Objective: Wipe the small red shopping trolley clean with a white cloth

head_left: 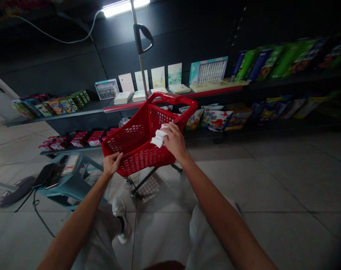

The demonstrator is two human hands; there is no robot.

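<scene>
A red plastic shopping cart [139, 159] stands in front of me, turned sideways, with its handle end to the right. My left hand [112, 164] grips the cart's near rim at its left corner, fingers wrapped over the edge. A crumpled white cloth [158, 138] is held in my right hand [174, 139], over the near rim close to the handle. The cloth appears to touch that rim; whether it is fabric or paper I cannot tell. The part of the rim under my right hand is hidden.
Behind the cart, a shelf [125, 108] carries booklets, boxed sets and snack bags [219, 119]. A blue-grey stool [74, 183] with dark devices and a cable stands at left. A metal pole [142, 71] rises behind the cart. My shoe [122, 221] is near the cart's wheels.
</scene>
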